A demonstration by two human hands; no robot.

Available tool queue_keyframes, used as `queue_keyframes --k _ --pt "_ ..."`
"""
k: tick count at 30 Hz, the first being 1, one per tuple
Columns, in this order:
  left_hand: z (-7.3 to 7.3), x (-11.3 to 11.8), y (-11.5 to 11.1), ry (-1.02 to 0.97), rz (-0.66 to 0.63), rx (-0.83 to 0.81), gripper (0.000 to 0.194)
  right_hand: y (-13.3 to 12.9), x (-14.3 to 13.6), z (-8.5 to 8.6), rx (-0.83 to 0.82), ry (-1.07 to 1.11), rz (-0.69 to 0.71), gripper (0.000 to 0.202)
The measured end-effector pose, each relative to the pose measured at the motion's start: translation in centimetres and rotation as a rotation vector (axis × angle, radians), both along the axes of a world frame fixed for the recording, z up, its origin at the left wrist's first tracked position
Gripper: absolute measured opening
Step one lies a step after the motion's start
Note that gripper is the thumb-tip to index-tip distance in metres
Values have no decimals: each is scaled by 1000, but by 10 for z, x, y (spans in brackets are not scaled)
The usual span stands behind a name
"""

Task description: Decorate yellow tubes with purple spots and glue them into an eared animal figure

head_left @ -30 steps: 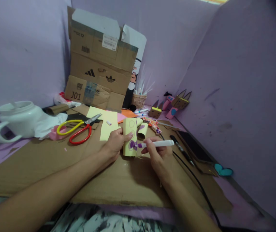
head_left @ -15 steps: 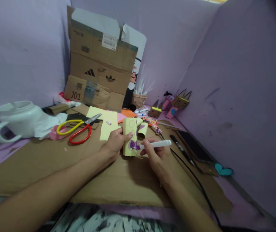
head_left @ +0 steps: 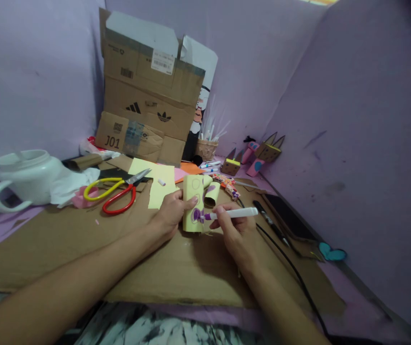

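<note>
My left hand point(head_left: 172, 211) grips a yellow paper-covered tube point(head_left: 190, 225) from its left side, thumb across the front. Outlined ovals run down the tube, and the lowest is partly filled with purple. In my right hand point(head_left: 236, 227) is a white marker point(head_left: 241, 212) with a purple end, pointing left. Its tip is at the purple patch; whether it touches the paper I cannot tell. Just behind, shorter yellow tubes point(head_left: 212, 194) with purple spots lie on the cardboard sheet point(head_left: 147, 278).
Scissors point(head_left: 119, 194) with yellow and red handles lie left, by yellow paper point(head_left: 155, 191) and a white teapot-like pot point(head_left: 29, 177). A flattened cardboard box point(head_left: 147, 96) leans behind. On the right are a black marker point(head_left: 270, 223), a phone-like dark slab point(head_left: 289, 215) and a black cable point(head_left: 295, 268).
The white marker and my right hand have shifted slightly to the right, with the tip a little higher. My left hand and the tube have stayed nearly still.
</note>
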State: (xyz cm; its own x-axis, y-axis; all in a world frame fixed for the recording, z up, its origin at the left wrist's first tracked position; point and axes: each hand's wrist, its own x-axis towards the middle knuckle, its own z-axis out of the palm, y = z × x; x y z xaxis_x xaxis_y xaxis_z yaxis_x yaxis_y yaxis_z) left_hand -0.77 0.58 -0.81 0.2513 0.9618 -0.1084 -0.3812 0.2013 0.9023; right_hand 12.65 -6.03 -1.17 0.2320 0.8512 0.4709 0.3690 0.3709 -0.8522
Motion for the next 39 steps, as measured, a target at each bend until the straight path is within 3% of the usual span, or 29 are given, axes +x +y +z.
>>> queue_keyframes --k 24,39 --pt "0 0 0 10 2 -6 28 -2 -4 1 31 41 0 24" --pt "0 0 -1 7 0 -3 37 0 -1 -5 22 -24 64 25"
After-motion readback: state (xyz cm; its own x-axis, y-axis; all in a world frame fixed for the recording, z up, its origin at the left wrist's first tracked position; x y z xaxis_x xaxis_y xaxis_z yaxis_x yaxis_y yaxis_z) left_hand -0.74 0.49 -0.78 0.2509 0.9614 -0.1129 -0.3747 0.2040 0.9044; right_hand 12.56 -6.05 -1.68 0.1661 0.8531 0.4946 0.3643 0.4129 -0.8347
